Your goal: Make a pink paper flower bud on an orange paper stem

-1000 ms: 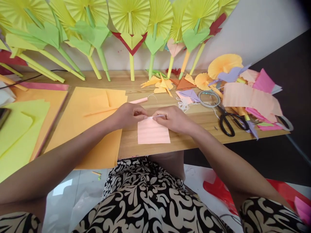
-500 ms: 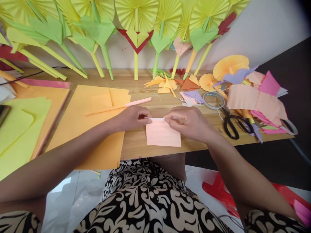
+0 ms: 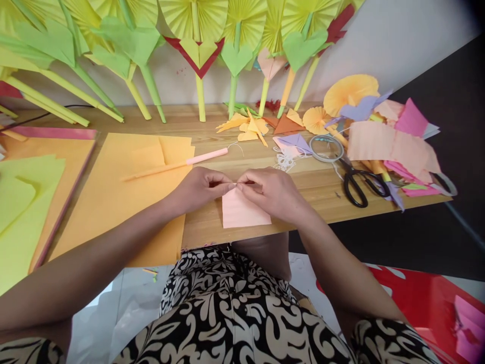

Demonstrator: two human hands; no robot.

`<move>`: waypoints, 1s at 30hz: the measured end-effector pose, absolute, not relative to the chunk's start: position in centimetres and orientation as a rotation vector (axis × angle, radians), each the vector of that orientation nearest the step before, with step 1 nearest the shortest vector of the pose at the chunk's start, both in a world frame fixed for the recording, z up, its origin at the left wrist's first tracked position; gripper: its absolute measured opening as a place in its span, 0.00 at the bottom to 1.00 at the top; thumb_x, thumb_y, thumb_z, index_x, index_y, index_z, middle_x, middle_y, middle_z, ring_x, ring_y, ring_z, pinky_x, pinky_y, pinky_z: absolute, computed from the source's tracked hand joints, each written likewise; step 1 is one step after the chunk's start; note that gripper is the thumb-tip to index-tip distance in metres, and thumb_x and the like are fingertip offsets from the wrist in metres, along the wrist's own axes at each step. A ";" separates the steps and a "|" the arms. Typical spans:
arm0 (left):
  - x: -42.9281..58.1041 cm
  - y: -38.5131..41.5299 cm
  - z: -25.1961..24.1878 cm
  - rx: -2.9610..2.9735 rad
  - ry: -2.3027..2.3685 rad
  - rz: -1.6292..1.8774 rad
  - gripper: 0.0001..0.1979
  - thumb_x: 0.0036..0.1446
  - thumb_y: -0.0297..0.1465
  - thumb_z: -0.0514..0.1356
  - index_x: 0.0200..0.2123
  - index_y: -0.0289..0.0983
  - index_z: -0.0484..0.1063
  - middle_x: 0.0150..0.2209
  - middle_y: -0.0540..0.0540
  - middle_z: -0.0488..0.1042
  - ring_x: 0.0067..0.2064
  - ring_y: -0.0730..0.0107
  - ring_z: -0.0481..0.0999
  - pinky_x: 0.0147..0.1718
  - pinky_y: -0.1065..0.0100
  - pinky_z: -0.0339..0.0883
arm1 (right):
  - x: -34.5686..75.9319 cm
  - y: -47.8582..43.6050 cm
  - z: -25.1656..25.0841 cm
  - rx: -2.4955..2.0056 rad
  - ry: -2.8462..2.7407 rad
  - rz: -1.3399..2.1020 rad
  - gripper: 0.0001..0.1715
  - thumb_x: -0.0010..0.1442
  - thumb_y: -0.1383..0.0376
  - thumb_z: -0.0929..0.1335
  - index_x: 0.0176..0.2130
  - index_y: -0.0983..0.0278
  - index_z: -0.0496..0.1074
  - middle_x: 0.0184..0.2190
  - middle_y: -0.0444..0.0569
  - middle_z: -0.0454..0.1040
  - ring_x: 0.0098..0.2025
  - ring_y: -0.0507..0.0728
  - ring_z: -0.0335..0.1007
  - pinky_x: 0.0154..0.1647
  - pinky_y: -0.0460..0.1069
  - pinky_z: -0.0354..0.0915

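A small pale pink paper sheet [image 3: 242, 212] lies near the front edge of the wooden table [image 3: 310, 184]. My left hand [image 3: 199, 187] and my right hand [image 3: 271, 191] meet at its far edge, both pinching the folded top strip with closed fingertips. The two pinches almost touch each other at the sheet's top middle. The lower part of the sheet lies flat on the wood.
Large orange sheets [image 3: 125, 192] and yellow-green sheets [image 3: 22, 202] lie left. A pink paper stick [image 3: 206, 156] lies behind my hands. Black scissors [image 3: 358, 182], a tape ring [image 3: 326, 148] and paper scraps [image 3: 390, 146] pile right. Yellow paper fan flowers [image 3: 197, 30] lean on the wall.
My hands have come closer together along the sheet's top edge, and the visible pink sheet has grown shorter as its top is folded. The view shifted slightly.
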State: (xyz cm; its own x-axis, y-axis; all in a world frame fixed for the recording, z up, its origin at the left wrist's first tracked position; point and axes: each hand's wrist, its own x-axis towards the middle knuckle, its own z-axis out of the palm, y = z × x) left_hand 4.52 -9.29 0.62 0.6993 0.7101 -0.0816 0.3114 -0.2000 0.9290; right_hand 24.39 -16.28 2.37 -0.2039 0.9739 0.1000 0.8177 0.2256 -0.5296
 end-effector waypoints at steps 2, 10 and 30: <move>4.5 -9.3 0.4 1.750 0.847 0.488 0.14 0.56 0.40 0.63 0.29 0.35 0.81 0.27 0.49 0.78 0.28 0.73 0.71 0.27 0.71 0.63 | 24.0 -16.2 2.1 -1.633 -2.010 0.528 0.09 0.60 0.66 0.66 0.34 0.61 0.78 0.30 0.45 0.81 0.32 0.54 0.72 0.33 0.47 0.58; 4.3 -8.9 0.1 1.623 0.891 0.557 0.11 0.54 0.38 0.66 0.30 0.35 0.79 0.22 0.50 0.74 0.25 0.75 0.70 0.27 0.71 0.65 | 24.3 -16.4 1.2 -1.587 -1.827 0.626 0.08 0.57 0.67 0.66 0.31 0.63 0.76 0.26 0.43 0.79 0.28 0.51 0.70 0.30 0.46 0.58; 3.1 -7.9 0.0 1.642 1.034 0.559 0.12 0.54 0.38 0.64 0.26 0.36 0.74 0.24 0.51 0.72 0.26 0.76 0.66 0.28 0.71 0.58 | 30.3 -19.0 1.5 -1.717 -1.614 0.419 0.06 0.60 0.66 0.68 0.33 0.61 0.76 0.31 0.45 0.80 0.34 0.55 0.75 0.37 0.49 0.66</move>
